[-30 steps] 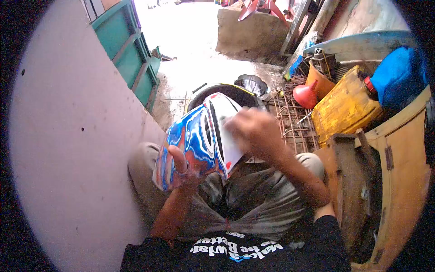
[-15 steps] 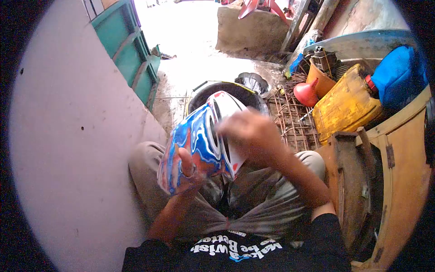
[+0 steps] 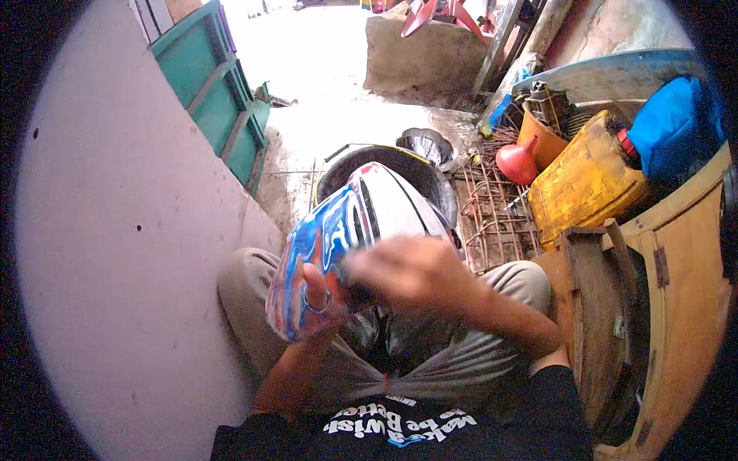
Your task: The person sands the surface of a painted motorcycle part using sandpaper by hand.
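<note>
A curved, glossy shell (image 3: pixel 400 207), resembling a helmet or a motorcycle panel, is tilted above my lap. One side is white with black stripes and red bits; the other has blue, red and white swirls. Gripping its lower left end is my left hand (image 3: pixel 317 303), with the ringed thumb on the outside and the other fingers hidden. My right hand (image 3: pixel 419 273) is closed and blurred by motion, close against the near face of the shell. Something dark and greyish shows at its fingertips, too smeared to name.
Beyond the shell stands a black tub (image 3: pixel 338 173) with a yellow edge, beside a dark scalloped bowl (image 3: pixel 429 144). To the right are a rusty wire grid (image 3: pixel 500 223), red funnel (image 3: pixel 516 161), yellow jerrycan (image 3: pixel 588 180) and wooden cabinet (image 3: pixel 684 307). A pale wall panel (image 3: pixel 138 292) borders my left.
My right hand has moved down and left across the shell, uncovering more of its white striped side. The shell has tilted slightly, while my left hand keeps its hold.
</note>
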The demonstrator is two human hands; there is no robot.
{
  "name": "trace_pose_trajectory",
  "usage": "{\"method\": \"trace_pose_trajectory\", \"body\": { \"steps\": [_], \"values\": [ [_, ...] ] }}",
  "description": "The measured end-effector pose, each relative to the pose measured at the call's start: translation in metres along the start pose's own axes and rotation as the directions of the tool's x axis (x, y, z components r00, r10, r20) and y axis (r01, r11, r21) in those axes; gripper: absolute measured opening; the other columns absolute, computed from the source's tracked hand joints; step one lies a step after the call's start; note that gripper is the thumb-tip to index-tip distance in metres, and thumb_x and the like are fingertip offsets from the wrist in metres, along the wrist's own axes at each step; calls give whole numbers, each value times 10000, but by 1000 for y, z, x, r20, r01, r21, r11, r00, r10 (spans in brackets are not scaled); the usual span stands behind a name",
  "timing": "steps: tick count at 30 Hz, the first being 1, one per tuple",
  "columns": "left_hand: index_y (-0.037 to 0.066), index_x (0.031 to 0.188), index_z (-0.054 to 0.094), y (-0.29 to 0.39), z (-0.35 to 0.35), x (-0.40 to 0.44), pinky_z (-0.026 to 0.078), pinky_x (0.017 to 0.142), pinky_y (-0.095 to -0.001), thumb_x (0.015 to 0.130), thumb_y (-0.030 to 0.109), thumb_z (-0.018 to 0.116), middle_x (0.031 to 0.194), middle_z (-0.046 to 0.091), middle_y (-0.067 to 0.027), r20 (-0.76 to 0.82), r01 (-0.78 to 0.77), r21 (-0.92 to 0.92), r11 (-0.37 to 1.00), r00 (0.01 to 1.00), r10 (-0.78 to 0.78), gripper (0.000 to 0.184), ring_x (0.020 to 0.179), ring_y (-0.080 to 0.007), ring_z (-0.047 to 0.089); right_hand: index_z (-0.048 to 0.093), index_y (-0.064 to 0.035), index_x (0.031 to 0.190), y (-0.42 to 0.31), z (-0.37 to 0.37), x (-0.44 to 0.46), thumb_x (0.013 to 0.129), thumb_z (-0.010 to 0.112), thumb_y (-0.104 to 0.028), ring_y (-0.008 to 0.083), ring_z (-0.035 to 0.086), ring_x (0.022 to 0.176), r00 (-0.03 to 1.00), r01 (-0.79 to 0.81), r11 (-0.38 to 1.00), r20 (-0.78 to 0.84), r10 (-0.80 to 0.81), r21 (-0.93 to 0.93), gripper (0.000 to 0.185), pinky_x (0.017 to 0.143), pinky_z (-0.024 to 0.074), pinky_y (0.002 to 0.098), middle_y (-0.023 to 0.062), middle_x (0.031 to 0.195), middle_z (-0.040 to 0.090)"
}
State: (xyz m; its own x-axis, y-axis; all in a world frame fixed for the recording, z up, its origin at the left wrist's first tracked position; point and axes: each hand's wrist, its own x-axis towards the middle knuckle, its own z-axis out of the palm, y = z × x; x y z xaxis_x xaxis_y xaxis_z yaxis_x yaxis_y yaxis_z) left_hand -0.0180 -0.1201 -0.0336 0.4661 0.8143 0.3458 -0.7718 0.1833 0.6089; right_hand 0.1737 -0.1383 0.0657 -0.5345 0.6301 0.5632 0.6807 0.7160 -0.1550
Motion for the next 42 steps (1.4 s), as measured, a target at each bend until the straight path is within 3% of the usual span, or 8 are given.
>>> {"method": "trace_pose_trajectory", "body": {
  "steps": [6, 10, 15, 21, 25, 29, 38, 42],
  "values": [
    [53, 1615, 275, -3, -3, -4, 471, 1118, -483, 878, 878, 444, 1562, 478, -150, -4, 19, 39, 999, 1000, -19, 1120, 1360, -312, 540, 735, -103, 1171, 68, 2, -7, 866, 694, -133, 275, 720, 785, 922, -345, 909, 95, 375, -232, 310, 664, 590, 391, 114, 870, 679],
    [52, 1615, 273, -6, -9, -13, 470, 1119, -482, 881, 872, 448, 1561, 478, -150, -5, -7, 45, 999, 1000, 7, 1115, 1361, -312, 539, 735, -123, 1140, -7, 5, 0, 880, 697, -158, 213, 723, 822, 999, 52, 998, -6, -52, -22, 265, 707, 604, 376, 42, 939, 716],
    [51, 1616, 270, -6, -13, -13, 469, 1120, -481, 886, 865, 453, 1560, 479, -149, 2, -15, 75, 997, 1000, 15, 1109, 1361, -311, 539, 731, -127, 1101, 69, 11, -6, 886, 699, -167, 296, 724, 883, 924, -366, 919, 62, 378, -150, 222, 759, 601, 413, 100, 994, 726],
    [50, 1617, 267, -8, -17, -16, 468, 1122, -480, 891, 856, 459, 1559, 479, -149, 18, -41, 106, 993, 999, 40, 1101, 1362, -310, 537, 733, -159, 1098, 13, 9, 2, 885, 671, -116, 256, 736, 932, 999, -23, 996, -20, 25, 90, 227, 791, 605, 400, 44, 999, 743],
    [49, 1617, 265, -11, -15, -18, 468, 1122, -479, 895, 850, 463, 1558, 479, -149, 26, -51, 120, 991, 998, 49, 1097, 1363, -309, 537, 738, -136, 1051, 67, 7, -8, 865, 696, -142, 296, 713, 914, 898, -403, 903, 128, 421, -149, 191, 766, 585, 435, 99, 976, 714],
    [49, 1618, 263, -15, -18, -9, 467, 1123, -478, 898, 844, 467, 1557, 480, -149, 31, -83, 143, 986, 996, 79, 1092, 1364, -309, 536, 740, -144, 1046, -6, 1, 7, 822, 724, -110, 280, 735, 854, 999, 37, 979, -26, -32, 202, 227, 774, 604, 394, 60, 963, 741],
    [47, 1619, 258, -21, -18, -1, 465, 1125, -476, 906, 831, 475, 1554, 480, -148, 15, -84, 207, 975, 996, 83, 1082, 1365, -307, 534, 757, -132, 1070, 9, 13, 5, 882, 698, -167, 229, 743, 887, 983, 165, 985, -89, -159, 57, 200, 774, 601, 363, 51, 955, 739],
    [46, 1620, 255, -21, -22, -1, 465, 1126, -476, 910, 825, 479, 1553, 481, -148, -4, -91, 235, 968, 996, 94, 1077, 1366, -307, 534, 768, -131, 1072, 73, 20, -6, 873, 724, -161, 250, 712, 796, 942, -335, 929, -16, 336, -158, 207, 728, 590, 405, 48, 966, 747]
  ]
}}
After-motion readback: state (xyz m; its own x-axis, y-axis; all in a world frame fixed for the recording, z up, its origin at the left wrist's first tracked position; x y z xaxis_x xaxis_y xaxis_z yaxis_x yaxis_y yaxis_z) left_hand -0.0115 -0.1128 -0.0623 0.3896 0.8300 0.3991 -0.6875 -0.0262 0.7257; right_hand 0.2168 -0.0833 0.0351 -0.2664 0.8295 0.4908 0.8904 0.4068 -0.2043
